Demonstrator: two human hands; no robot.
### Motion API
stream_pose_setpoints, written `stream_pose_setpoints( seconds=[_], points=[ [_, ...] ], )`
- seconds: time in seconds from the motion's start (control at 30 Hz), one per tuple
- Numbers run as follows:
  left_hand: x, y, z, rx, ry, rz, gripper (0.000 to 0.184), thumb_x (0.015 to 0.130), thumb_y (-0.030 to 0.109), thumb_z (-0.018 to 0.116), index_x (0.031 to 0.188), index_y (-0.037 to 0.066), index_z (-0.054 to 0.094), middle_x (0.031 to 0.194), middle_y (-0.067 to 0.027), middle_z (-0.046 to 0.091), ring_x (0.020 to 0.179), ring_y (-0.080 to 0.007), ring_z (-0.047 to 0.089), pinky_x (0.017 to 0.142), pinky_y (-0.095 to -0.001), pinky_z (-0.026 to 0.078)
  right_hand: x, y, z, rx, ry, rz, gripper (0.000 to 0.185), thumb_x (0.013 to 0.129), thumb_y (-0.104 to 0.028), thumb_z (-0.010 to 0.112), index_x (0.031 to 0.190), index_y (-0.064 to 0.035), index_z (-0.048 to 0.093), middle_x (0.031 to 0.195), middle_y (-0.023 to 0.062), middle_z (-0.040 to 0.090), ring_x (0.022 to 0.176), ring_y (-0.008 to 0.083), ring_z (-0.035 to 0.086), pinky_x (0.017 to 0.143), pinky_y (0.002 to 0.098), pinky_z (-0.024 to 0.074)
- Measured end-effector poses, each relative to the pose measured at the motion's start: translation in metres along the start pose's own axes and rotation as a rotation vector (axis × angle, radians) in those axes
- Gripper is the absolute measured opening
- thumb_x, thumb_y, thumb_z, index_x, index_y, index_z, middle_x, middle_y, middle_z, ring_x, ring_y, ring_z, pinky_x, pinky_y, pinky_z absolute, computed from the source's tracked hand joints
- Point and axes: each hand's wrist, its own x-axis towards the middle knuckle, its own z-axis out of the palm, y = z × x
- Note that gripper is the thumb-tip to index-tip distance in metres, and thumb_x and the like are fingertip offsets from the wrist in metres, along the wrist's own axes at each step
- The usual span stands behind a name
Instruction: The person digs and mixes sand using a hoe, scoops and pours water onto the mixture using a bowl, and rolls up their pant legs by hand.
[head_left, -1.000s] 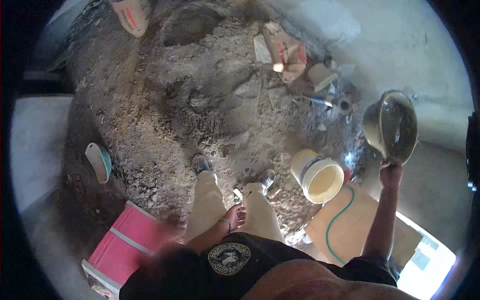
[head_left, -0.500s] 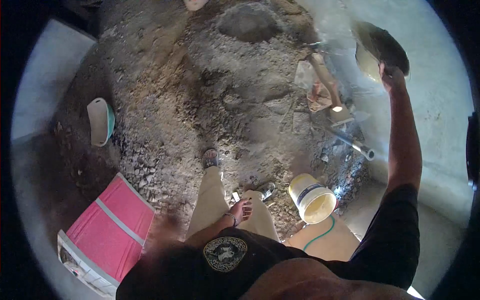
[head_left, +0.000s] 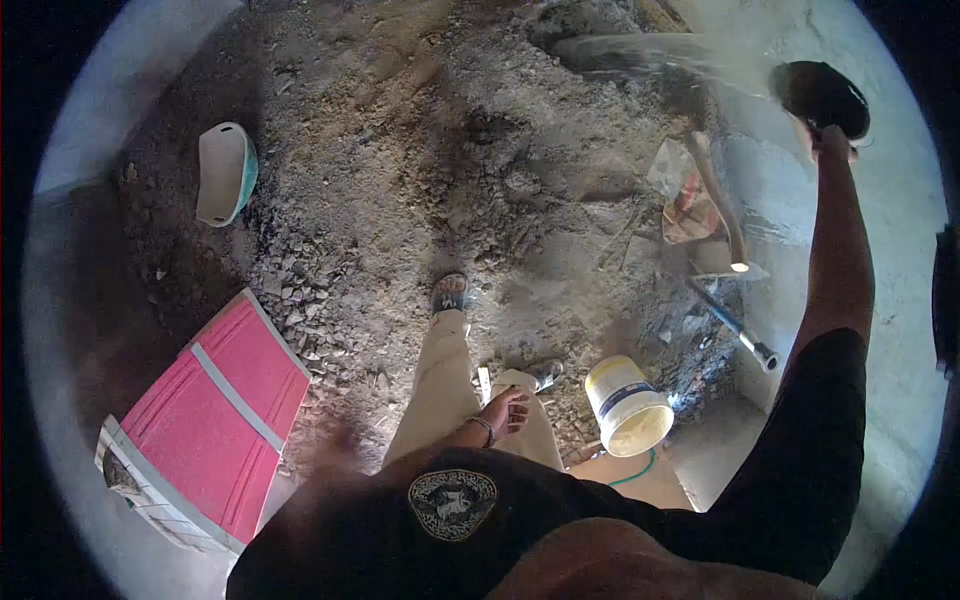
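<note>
My right hand (head_left: pixel 832 148), at the end of the outstretched arm, grips a dark, round container (head_left: pixel 818 95) near the wall at upper right. The container is tilted, and a stream of water (head_left: pixel 660 55) flies from it leftward over the dug ground. How the fingers wrap around it is partly hidden. Close to my thigh, my left hand (head_left: pixel 506 410) hangs with its fingers loosely bent and apart; nothing shows in it.
Below my right arm are a white bucket (head_left: pixel 629 405), a metal pipe (head_left: pixel 738 328) and a wooden handle (head_left: pixel 720 205) beside a torn sack (head_left: pixel 690 212). A pink panel (head_left: pixel 215 420) and a cut white-and-teal container (head_left: pixel 222 175) lie left. Rubble (head_left: pixel 310 310) covers the uneven ground.
My right hand has swung the container outward to the right and tipped it; a long stream of water now reaches left. The view has shifted. My left hand stays by my thigh, fingers more bent.
</note>
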Motion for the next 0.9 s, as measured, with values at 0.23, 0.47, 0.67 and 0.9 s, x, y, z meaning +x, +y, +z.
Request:
stream_pose_setpoints(
  seconds=[0.23, 0.47, 0.67, 0.9],
  points=[
    [-0.004, 0.008, -0.002, -0.033, -0.013, -0.008, 0.031, 0.083, 0.043, 0.053, 0.097, 0.016, 0.059, 0.069, -0.0005, 0.057, 0.059, -0.0133, 0.053, 0.054, -0.0291, 0.042, 0.035, -0.03, 0.029, 0.176, -0.182, -0.228, 0.07, 0.062, 0.017, 0.053, 0.124, -0.0039, 0.028, 0.124, 0.0237, 0.038, 0.091, 0.0442, 0.056, 0.061, 0.0581, 0.0557],
    [-0.004, 0.009, 0.002, -0.039, -0.024, -0.017, 0.032, 0.081, 0.043, 0.055, 0.098, 0.015, 0.058, 0.069, -0.0008, 0.057, 0.061, -0.0132, 0.053, 0.055, -0.0284, 0.042, -0.005, -0.067, 0.058, -0.039, -0.164, -0.383, 0.083, 0.072, -0.038, 0.062, 0.134, -0.0101, 0.013, 0.128, 0.0181, 0.038, 0.113, 0.0352, 0.045, 0.087, 0.0555, 0.0445],
    [-0.002, 0.01, 0.004, -0.062, -0.041, -0.005, 0.033, 0.081, 0.043, 0.054, 0.097, 0.014, 0.058, 0.07, -0.0015, 0.057, 0.062, -0.0134, 0.054, 0.056, -0.0285, 0.042, 0.066, -0.06, 0.086, -0.221, -0.186, -0.74, 0.078, 0.068, -0.026, 0.066, 0.131, -0.0109, 0.021, 0.124, 0.0219, 0.042, 0.111, 0.038, 0.047, 0.093, 0.0503, 0.0401],
    [0.008, -0.005, 0.003, -0.024, -0.002, 0.05, 0.035, 0.083, 0.042, 0.052, 0.099, 0.012, 0.057, 0.071, -0.0024, 0.057, 0.063, -0.0148, 0.054, 0.059, -0.0296, 0.044, 0.073, -0.049, 0.009, -0.365, 0.066, -0.621, 0.079, 0.062, -0.03, 0.072, 0.128, -0.0102, 0.031, 0.121, 0.0197, 0.047, 0.107, 0.0324, 0.051, 0.093, 0.0415, 0.042]
  ],
)
